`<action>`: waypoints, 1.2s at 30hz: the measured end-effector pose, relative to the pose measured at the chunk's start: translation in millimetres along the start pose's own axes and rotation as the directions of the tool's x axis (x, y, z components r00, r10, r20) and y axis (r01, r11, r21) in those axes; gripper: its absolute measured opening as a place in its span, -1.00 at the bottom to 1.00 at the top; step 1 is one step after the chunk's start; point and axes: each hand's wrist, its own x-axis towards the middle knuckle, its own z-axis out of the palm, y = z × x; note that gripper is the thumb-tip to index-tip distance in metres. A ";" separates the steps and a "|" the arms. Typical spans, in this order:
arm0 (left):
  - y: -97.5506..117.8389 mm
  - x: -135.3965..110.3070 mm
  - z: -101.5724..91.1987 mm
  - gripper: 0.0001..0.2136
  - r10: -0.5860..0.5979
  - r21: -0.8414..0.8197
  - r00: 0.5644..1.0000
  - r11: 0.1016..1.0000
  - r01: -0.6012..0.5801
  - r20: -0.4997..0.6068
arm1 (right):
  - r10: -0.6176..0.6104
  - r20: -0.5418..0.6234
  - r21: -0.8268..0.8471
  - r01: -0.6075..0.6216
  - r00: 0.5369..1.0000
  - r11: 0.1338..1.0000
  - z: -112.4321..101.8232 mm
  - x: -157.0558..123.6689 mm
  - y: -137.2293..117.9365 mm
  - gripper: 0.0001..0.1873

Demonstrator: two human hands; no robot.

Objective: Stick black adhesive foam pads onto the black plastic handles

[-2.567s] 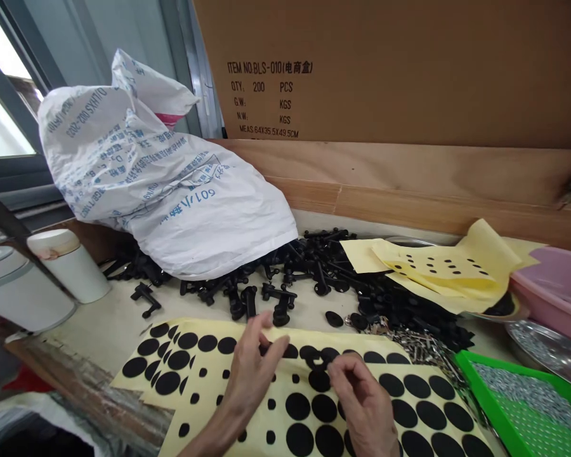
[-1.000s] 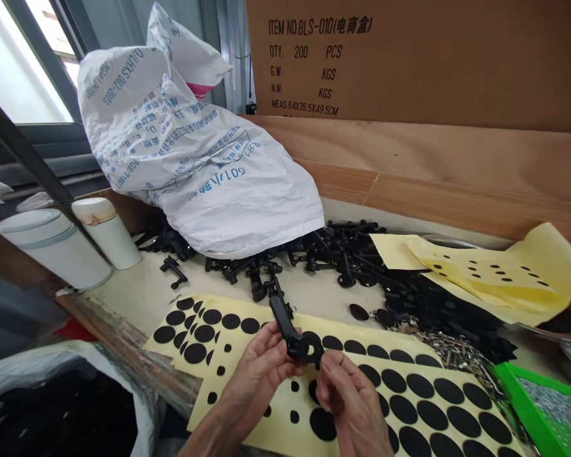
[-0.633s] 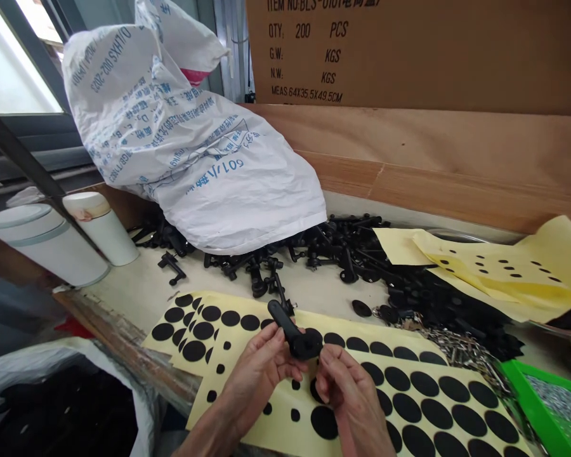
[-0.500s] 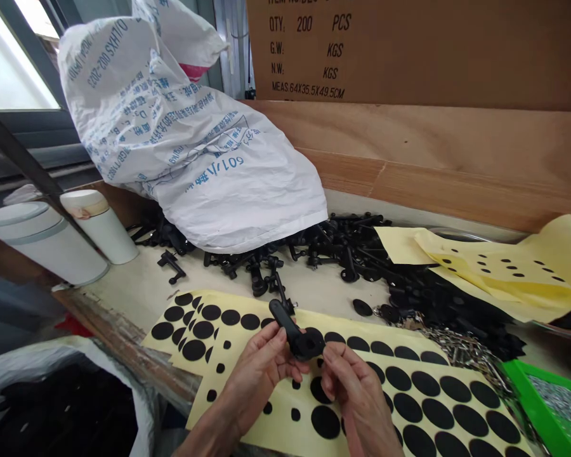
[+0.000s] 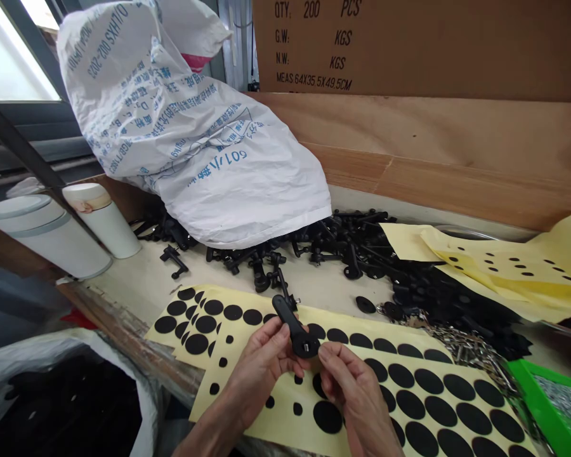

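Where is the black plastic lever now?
In the head view, the black plastic lever sits low centre, between the left hand and right hand, above the yellow dot sheet.

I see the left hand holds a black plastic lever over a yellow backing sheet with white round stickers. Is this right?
Not quite: the round stickers are black, not white, as the head view shows. The rest stands: the left hand holds the black plastic lever over the yellow backing sheet.
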 end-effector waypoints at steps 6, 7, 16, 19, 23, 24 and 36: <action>1.6 -0.5 -0.1 -0.76 0.004 0.010 1.000 1.000 -0.003 -0.016 | 0.002 -0.025 -0.028 -0.002 1.000 1.000 0.7 -0.6 -0.1 -0.64; 1.8 -0.5 -0.2 -0.76 0.004 0.013 1.000 1.000 -0.004 -0.017 | 0.000 -0.027 -0.034 -0.001 1.000 0.999 0.9 -0.6 0.0 -0.64; 1.4 -1.6 0.3 -0.75 0.001 0.037 1.000 0.999 0.000 -0.027 | -0.013 -0.041 -0.064 0.011 0.999 0.998 1.8 -0.8 0.1 -0.65; 1.8 -1.3 0.3 -0.77 -0.002 0.038 1.000 0.999 0.003 -0.031 | -0.026 -0.048 -0.088 0.022 0.998 0.996 2.4 -1.7 -1.1 -0.64; 2.9 -1.4 1.1 -0.79 0.006 0.037 1.000 0.999 -0.005 -0.029 | -0.048 -0.058 -0.119 0.041 0.997 0.992 3.7 -3.1 -3.4 -0.65; 3.2 -1.6 1.4 -0.79 0.009 0.038 1.000 0.999 -0.008 -0.030 | -0.058 -0.060 -0.120 0.051 0.997 0.991 4.0 -3.2 -3.7 -0.65; 3.0 -1.7 1.2 -0.73 0.013 0.096 0.998 0.995 -0.006 -0.069 | -0.112 -0.035 -0.189 0.104 0.993 0.977 2.3 -0.6 -1.5 -0.67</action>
